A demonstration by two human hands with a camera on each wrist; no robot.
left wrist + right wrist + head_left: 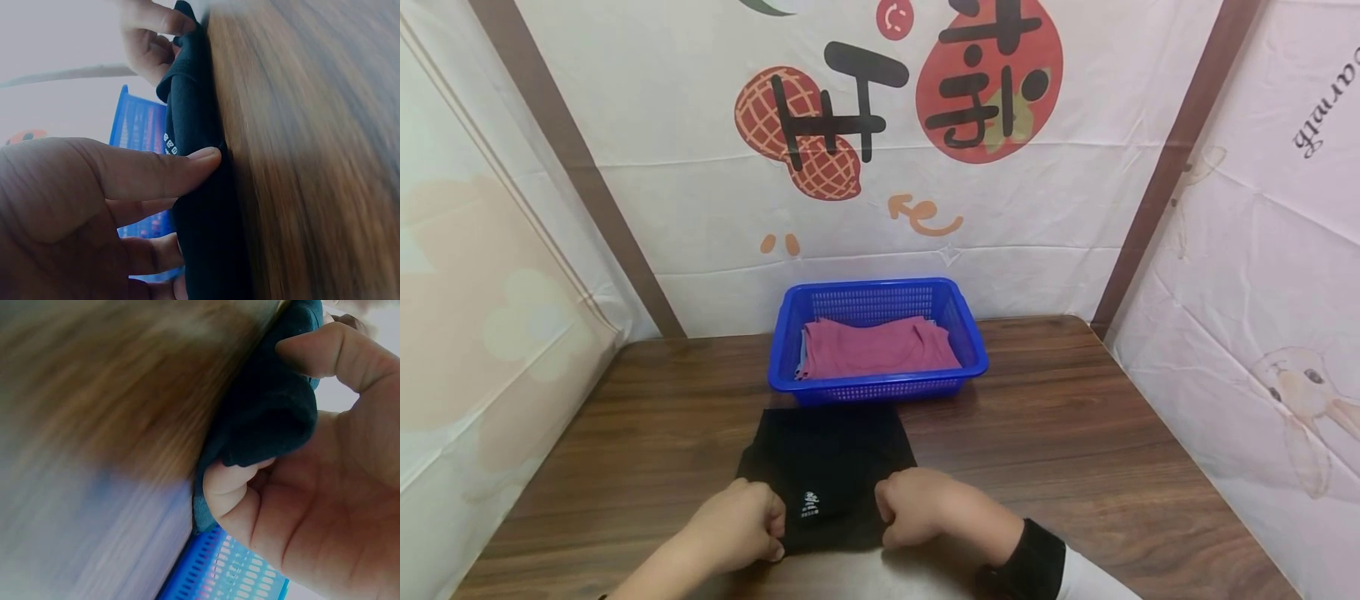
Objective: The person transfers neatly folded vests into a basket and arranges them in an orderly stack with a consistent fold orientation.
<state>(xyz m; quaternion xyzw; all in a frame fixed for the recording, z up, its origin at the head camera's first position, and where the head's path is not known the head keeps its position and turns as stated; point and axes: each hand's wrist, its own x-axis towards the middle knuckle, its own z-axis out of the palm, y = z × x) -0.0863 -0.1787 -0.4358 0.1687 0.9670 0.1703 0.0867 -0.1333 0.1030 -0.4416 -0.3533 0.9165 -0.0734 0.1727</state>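
A folded black garment lies flat on the table in front of the blue basket, with a small white print near its close side. At its near left corner my left hand pinches the cloth; in the left wrist view the thumb is on the folded edge and the fingers are on the other side. My right hand grips the near right corner. The right wrist view shows the cloth bunched in a thick fold between that thumb and the curled fingers. Part of each corner is hidden by the hands.
Behind the garment stands a blue plastic basket, with a folded pink garment on top of greyish-blue cloth in it. The brown wooden table extends to both sides. A printed white cloth hangs behind, with more hangings left and right.
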